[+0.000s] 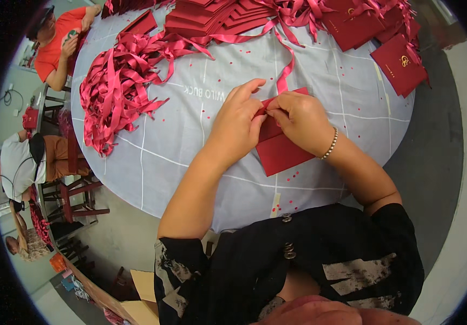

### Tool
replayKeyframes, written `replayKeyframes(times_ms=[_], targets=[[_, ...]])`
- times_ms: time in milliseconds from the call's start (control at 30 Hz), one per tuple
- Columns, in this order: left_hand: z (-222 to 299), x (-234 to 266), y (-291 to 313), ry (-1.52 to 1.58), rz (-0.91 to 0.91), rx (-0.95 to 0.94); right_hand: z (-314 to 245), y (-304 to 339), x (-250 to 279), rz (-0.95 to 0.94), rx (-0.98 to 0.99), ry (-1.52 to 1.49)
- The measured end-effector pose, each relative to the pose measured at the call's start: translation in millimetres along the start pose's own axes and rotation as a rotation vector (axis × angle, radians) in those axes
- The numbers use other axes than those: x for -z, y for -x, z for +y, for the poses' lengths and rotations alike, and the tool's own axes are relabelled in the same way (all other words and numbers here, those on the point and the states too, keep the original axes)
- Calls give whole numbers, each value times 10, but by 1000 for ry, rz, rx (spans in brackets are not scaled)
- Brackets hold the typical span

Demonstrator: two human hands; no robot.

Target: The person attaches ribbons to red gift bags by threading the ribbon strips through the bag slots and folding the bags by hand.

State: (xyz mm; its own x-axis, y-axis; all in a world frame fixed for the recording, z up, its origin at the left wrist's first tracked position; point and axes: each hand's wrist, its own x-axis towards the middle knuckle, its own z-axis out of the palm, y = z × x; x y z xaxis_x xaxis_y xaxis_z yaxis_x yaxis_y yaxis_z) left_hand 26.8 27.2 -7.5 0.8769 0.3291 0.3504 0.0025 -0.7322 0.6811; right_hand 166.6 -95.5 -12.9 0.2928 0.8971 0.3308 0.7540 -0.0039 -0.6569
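In front of me on the table lies a dark red folded paper piece [284, 154], flat like a card sleeve or gift bag. A glossy red ribbon [285, 76] runs from its far edge toward the back pile. My left hand [237, 122] pinches at the upper left of the piece, thumb and index together and the other fingers raised. Close beside it my right hand [302, 122], with a beaded bracelet on the wrist, pinches at the same spot. Both sets of fingertips meet around the ribbon, and the exact grip is partly hidden.
A tangled heap of red ribbons [114, 97] covers the table's left side. Stacked red paper pieces [206, 19] lie at the back. Finished-looking red bags [399, 65] with ribbons sit at the right. A person in orange [60, 43] sits at the far left; wooden stools [76, 189] stand left.
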Motion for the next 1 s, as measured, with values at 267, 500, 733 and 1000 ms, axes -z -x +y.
replayKeyframes(times_ms=[267, 500, 733, 1000], targets=[[1, 21, -9, 36, 13, -38, -95, -46, -28, 91, 41, 47], [-25, 12, 18, 224, 52, 75, -88, -34, -18, 130, -60, -64], [-90, -59, 49, 221, 64, 150, -82, -11, -51, 172, 82, -34], [-65, -81, -1, 277, 10, 255, 81, -17, 11, 122, 26, 27]])
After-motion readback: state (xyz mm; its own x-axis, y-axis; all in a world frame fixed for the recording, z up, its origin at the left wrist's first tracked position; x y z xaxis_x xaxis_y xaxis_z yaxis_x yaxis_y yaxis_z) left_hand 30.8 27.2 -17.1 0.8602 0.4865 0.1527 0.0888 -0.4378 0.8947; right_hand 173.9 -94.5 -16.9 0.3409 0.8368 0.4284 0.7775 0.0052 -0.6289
